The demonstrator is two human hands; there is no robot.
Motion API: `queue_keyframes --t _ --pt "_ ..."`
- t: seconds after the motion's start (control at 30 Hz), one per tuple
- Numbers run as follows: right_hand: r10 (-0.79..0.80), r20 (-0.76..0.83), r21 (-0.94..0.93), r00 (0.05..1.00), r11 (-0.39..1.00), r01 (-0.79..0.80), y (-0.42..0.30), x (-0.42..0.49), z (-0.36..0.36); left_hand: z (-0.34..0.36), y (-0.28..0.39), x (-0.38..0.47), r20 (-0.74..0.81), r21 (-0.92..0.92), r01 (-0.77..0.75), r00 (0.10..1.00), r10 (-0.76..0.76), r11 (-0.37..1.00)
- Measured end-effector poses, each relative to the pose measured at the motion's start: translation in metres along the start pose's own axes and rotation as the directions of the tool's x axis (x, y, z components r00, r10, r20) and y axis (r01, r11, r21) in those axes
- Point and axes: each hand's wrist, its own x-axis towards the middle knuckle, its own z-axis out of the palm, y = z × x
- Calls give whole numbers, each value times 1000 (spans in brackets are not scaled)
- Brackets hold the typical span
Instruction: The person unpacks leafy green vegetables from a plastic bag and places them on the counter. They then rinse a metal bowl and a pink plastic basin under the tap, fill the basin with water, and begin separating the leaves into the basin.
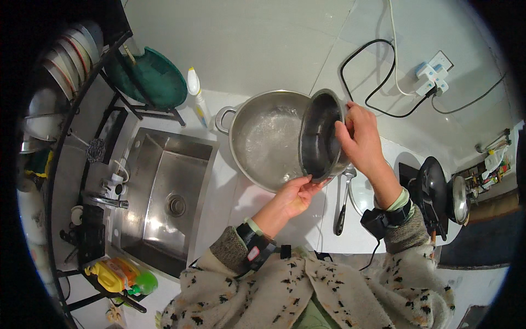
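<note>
A deep metal bowl (320,135) is tilted on its side over the right part of a wide stainless steel pot (267,144). My right hand (361,137) grips the bowl's right rim, thumb inside. The fingers of my left hand (298,195) hold its lower edge. The pot has a loop handle at its left and what looks like clear liquid inside; its right part is hidden by the bowl. To the right of the pot, a metal spoon with a black handle (343,205) lies on the white counter, beside a glass lid (363,191) partly covered by my right forearm.
Left is a steel sink (176,181) with a faucet (109,200), behind a black rack (61,152) of dishes. A green basin (158,78) and white bottle (199,96) stand at the back. Cables and a plug adapter (431,78) are at the back right; a black wok (431,189) stands right.
</note>
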Motion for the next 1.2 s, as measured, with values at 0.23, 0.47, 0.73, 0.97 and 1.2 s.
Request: queue_keyframes --t 0.23,0.47,0.73,0.97,1.2 --pt "-257 -140 -28 956 966 255 -31 3 2 19 -8 3 -66 28 18 998 -16 999" --pt "-236 -162 -16 958 971 237 -29 -5 -3 9 -3 5 72 34 80 994 -82 996" --pt "167 -156 284 974 951 -117 11 -44 -22 26 -3 -15 26 240 -249 968 250 938" --pt "170 66 734 983 660 -163 11 -72 -4 37 16 -87 114 393 -469 879 464 791" --pt "-72 222 881 972 442 -168 -48 -74 55 -1 14 -196 24 516 -693 600 800 504"
